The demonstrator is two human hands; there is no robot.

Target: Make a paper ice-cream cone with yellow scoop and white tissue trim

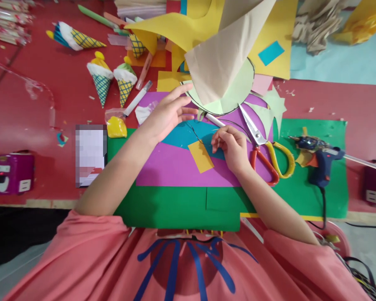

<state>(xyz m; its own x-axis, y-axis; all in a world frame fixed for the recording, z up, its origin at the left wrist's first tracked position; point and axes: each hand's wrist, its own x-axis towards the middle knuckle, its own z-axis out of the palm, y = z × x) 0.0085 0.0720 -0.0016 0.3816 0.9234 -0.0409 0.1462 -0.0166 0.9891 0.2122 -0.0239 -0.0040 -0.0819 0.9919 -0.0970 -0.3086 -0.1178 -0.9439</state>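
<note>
My left hand [172, 109] has its fingers stretched out and apart beside the left rim of a pale green paper circle [242, 83] with a black outline. Whether the fingertips touch the rim I cannot tell. A large beige paper cone [227, 54] stands over that circle, its point downward. My right hand [232, 146] is curled with fingertips pressed together; anything inside is hidden. Between the hands lie a white marker [214, 120], a small orange paper rectangle [201, 156] and blue paper [178, 136]. Open scissors [253, 129] with red and yellow handles lie right of my right hand.
Purple paper [175, 167] and green sheets [169, 205] cover the near table. A glue gun [326, 163] lies right. Small decorated cones [102, 83], a yellow clay bag [116, 126] and a phone [90, 154] are left. Crumpled brown paper [316, 25] lies far right.
</note>
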